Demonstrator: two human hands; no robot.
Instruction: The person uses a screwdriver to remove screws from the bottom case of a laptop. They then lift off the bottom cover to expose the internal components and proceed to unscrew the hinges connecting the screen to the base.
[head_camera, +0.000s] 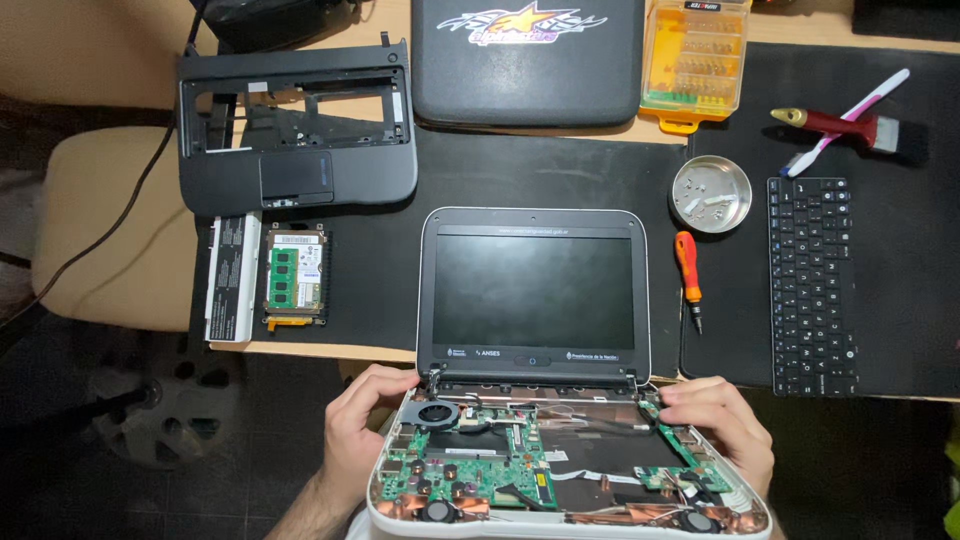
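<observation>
A small white laptop lies opened flat, its dark screen (533, 290) resting on the black mat and its bared base (570, 470) hanging toward me over the table edge. The green mainboard (470, 468) with a round fan (438, 411) is exposed. My left hand (358, 428) grips the base's left rear corner beside the hinge. My right hand (718, 423) holds the right rear corner, fingers curled onto the board edge.
On the mat: the removed palmrest frame (295, 135), a white battery (232, 277), a drive with a memory stick (296, 277), an orange screwdriver (687, 275), a metal screw dish (711, 193), a loose keyboard (812, 285), a brush (858, 128), a bit set (695, 62), a black case (527, 60).
</observation>
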